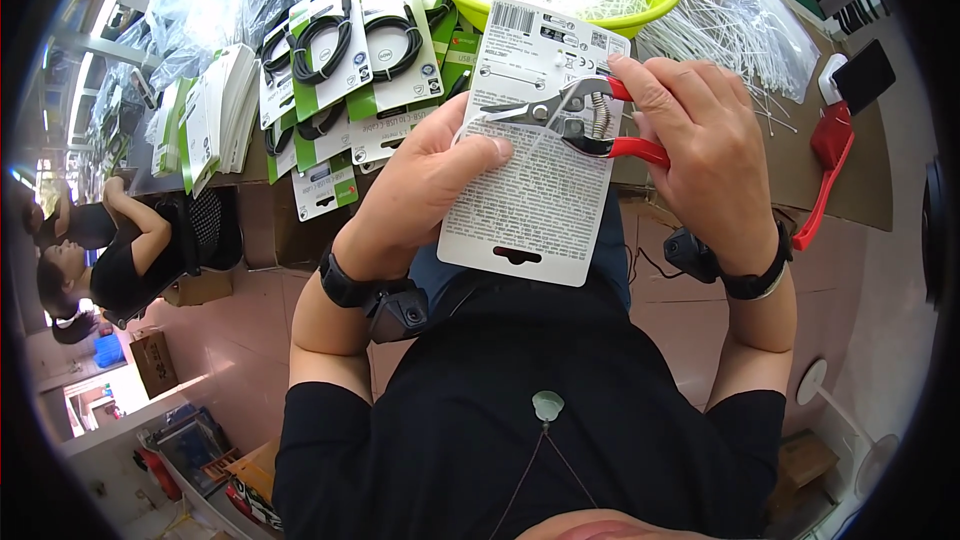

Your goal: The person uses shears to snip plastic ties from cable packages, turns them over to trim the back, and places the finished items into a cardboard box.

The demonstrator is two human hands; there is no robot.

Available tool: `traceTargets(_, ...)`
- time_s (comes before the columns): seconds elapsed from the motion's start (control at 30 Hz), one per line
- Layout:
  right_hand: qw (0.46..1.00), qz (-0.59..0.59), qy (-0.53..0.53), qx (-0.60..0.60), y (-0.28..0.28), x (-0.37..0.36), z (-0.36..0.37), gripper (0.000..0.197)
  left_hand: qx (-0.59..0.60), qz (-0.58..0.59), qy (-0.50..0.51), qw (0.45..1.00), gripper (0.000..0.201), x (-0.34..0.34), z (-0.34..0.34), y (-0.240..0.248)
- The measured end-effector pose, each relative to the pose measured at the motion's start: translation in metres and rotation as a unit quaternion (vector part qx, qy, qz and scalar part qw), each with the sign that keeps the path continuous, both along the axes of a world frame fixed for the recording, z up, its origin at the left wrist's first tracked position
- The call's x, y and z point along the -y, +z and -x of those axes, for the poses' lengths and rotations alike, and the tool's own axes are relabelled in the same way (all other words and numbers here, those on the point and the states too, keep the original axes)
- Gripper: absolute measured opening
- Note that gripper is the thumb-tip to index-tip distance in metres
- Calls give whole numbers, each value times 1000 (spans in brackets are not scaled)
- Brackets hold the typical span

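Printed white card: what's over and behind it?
Over the printed white card: red-handled cutters in the right hand, thumb of the left hand. Its far side is hidden.

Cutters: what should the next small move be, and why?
Perhaps tilt the card slightly with the left hand before any squeeze: the right hand holds the cutters across it, red handles apart, and this view doesn't clearly show what sits between the jaws.

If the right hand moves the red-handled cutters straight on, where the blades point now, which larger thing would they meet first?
Probably the left hand: the cutters in the right hand point leftward over the white card, toward it. Depth is unclear, so they might pass above it.
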State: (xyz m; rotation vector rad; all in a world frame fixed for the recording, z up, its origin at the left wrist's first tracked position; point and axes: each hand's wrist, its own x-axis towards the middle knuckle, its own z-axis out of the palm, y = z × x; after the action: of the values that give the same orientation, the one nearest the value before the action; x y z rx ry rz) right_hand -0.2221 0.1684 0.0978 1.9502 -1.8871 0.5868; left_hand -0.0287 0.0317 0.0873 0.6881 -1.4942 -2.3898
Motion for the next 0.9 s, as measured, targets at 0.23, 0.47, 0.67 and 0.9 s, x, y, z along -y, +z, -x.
traceTargets(0.23,999,-35,-6,-16,-1,1,1,49,-11,37,4,999,42,-3,-1,-2)
traceTargets(0.47,817,-20,29,576,-14,-5,6,37,-58,194,19,979,45,0,-4,-4)
traceTargets(0.67,360,40,118,925,-19,4,-20,36,-156,146,68,974,43,4,11,-6)
traceTargets(0.9,547,107,126,820,-24,19,-33,48,-247,85,145,954,40,4,20,-9)
